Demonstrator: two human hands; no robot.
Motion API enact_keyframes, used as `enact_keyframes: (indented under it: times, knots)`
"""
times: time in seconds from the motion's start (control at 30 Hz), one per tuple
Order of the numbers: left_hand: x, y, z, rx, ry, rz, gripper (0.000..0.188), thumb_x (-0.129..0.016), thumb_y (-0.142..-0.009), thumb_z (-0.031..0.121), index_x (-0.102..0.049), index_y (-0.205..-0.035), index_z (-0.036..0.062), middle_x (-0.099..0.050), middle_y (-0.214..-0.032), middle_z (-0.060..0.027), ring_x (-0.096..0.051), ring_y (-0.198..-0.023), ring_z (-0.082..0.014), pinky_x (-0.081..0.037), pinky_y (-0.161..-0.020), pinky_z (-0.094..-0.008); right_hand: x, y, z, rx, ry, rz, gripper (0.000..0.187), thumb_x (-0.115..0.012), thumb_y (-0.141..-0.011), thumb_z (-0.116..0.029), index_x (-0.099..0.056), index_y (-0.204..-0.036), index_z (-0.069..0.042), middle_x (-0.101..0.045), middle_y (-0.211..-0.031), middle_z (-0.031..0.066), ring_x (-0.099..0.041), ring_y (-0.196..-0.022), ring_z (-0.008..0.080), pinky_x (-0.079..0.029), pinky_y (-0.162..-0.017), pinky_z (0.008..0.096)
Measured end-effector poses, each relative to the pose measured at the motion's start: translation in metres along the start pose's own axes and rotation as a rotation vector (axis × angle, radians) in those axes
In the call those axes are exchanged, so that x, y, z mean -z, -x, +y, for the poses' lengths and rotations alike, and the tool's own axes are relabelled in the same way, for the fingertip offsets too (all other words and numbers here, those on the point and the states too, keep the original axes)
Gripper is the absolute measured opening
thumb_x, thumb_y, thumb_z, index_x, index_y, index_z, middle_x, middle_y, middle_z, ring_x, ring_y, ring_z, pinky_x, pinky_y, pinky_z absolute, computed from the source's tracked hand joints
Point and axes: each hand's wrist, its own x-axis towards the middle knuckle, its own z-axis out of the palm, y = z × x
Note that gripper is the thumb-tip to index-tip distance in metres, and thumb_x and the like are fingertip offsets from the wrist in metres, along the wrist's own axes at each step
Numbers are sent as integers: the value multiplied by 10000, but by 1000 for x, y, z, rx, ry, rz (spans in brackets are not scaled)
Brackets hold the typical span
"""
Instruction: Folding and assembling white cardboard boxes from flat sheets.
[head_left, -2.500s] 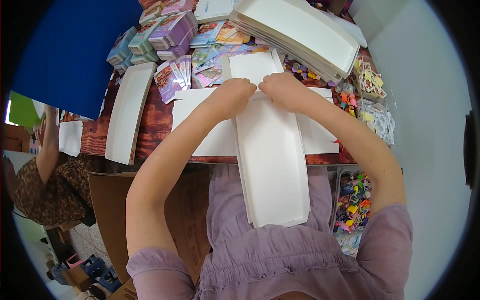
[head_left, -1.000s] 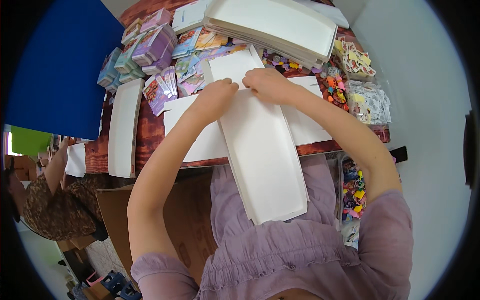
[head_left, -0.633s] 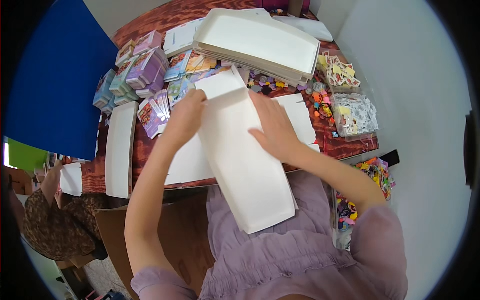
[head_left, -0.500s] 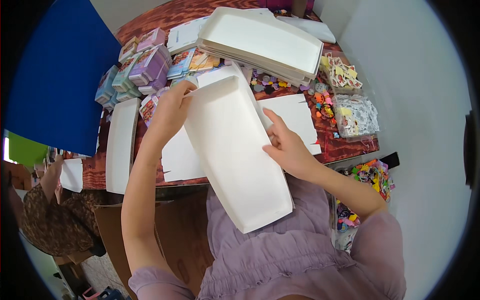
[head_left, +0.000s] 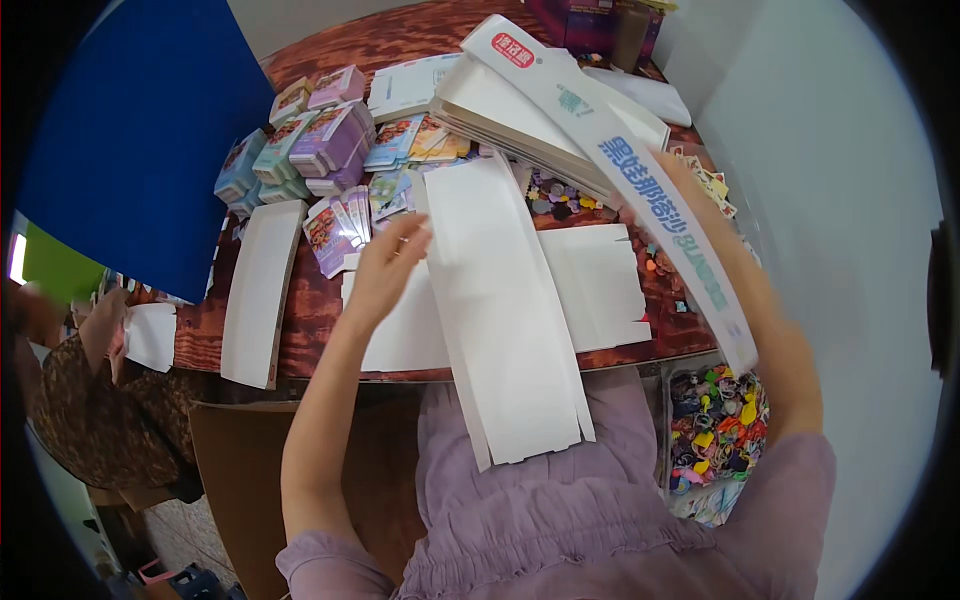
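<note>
A long white cardboard tray [head_left: 625, 165], tilted so its printed side faces me, is held up at the right over a stack of similar trays [head_left: 470, 95]. My right hand [head_left: 682, 185] grips it from behind; the tray and blur hide most of the fingers. My left hand [head_left: 388, 268] is open, fingers stretched toward the left edge of a flat white cardboard blank [head_left: 508, 310]. Whether they touch it I cannot tell. This blank reaches from the table over my lap, lying across other white cardboard [head_left: 595, 285].
Bundled card packs [head_left: 325, 140] and loose cards [head_left: 335, 235] lie at the far left. One more white tray [head_left: 262, 290] stands by a blue panel [head_left: 140, 140]. A bin of colourful trinkets [head_left: 715, 430] is at my right. Another person's arm [head_left: 100, 330] shows far left.
My right hand has lifted the tray from in front of me up to the right, turning it over. My left hand has let go of it. The flat blank beneath now shows.
</note>
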Motion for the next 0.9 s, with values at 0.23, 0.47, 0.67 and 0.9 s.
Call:
enact_keyframes:
  times: [0.23,0.47,0.67,0.9]
  knots:
    - [-22,12,26,26,-147,-111,264,-649,-976,143,-658,-1197,-2,-676,-975,-46,-586,-808,-94,-479,-716,-248,63,-163,-14,538,714,289,387,-522,-855,7,-679,-1199,-76,-716,-1068,141,-681,-945,297,-515,-874,389]
    - [-18,-9,17,111,-106,-94,275,-625,-989,120,-632,-1232,-11,-678,-983,-35,-591,-883,-82,-477,-787,-237,50,-219,18,597,1030,357,381,-569,-886,-56,-677,-1246,-118,-672,-1112,154,-624,-1026,326,-487,-904,428]
    - [-17,-50,10,-84,-197,35,361,-660,-961,142,-603,-1290,3,-684,-1140,-119,-646,-929,-176,-528,-777,-294,36,-196,13,518,1216,407,379,-598,-948,-312,-665,-1260,-108,-613,-1310,144,-533,-1203,336,-422,-1007,494]
    - [1,-172,-8,-327,-316,349,486,-699,-931,171,-570,-1374,18,-689,-1165,-126,-663,-957,-184,-530,-795,-299,53,-144,26,463,1156,366,512,-577,-964,-411,-577,-1389,-125,-590,-1328,180,-534,-1241,345,-416,-1029,476]
